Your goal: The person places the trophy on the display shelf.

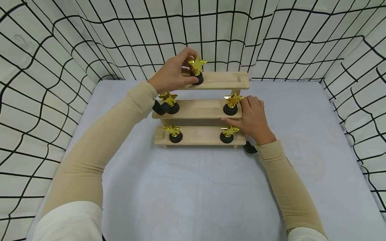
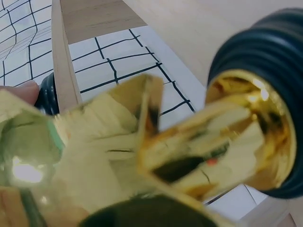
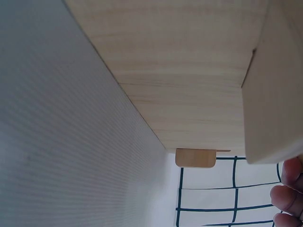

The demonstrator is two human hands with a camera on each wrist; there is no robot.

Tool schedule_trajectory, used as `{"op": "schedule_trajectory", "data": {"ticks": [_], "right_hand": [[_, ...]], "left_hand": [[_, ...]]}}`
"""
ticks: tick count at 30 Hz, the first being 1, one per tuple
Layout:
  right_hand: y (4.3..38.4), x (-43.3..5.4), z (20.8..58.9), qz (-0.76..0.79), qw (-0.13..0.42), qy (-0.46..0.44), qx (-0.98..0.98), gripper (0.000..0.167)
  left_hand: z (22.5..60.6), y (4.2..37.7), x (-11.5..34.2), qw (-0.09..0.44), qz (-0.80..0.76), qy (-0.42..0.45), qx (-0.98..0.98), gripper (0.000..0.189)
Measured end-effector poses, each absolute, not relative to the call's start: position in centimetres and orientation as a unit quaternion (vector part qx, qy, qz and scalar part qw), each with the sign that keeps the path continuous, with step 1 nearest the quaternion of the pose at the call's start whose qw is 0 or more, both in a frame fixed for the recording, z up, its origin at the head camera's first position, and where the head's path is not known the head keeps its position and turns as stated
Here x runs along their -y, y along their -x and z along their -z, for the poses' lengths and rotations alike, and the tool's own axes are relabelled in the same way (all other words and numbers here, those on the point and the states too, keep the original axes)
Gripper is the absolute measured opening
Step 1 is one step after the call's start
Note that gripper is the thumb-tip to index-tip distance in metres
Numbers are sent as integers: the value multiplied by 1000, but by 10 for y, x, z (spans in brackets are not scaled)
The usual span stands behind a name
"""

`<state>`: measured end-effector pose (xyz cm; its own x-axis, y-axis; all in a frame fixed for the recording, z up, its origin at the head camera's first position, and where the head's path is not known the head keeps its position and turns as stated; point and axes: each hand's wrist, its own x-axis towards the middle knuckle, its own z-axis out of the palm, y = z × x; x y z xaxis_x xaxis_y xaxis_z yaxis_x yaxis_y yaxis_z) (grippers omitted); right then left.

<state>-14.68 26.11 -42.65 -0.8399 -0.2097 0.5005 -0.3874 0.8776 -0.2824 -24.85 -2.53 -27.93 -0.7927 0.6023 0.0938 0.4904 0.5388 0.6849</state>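
My left hand [image 1: 178,70] holds a gold star trophy [image 1: 197,63] by its black base, close over the top board. In the left wrist view, a fingertip [image 2: 26,92] meets that base [image 2: 47,93] at the board's edge. At the right end of the three-tier wooden stand [image 1: 202,108], my right hand [image 1: 254,117] grips the middle tier, thumb in front. Its curled fingertips [image 3: 286,198] show in the right wrist view. Two star trophies stand on the middle tier, left [image 1: 172,103] and right [image 1: 231,104]; the left one's gold star [image 2: 104,146] looms large in the left wrist view.
Two more star trophies stand on the bottom tier, left [image 1: 175,134] and right [image 1: 227,134]. A white cloth [image 1: 193,187] covers the table. Black netting [image 1: 217,30] rises behind the stand and along both sides.
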Motion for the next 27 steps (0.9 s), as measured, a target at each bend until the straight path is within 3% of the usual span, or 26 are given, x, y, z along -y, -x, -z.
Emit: {"op": "schedule_trajectory", "data": {"ticks": [16,27], "right_hand": [[146,-259,426,-193,235,-166,938,110],[143,-258,421,-200,224,-157,941,114]], "left_hand": [[279,246,32,96,-371,-306,-871,61],[274,245,51,58,-387,-278,-877,59]]}}
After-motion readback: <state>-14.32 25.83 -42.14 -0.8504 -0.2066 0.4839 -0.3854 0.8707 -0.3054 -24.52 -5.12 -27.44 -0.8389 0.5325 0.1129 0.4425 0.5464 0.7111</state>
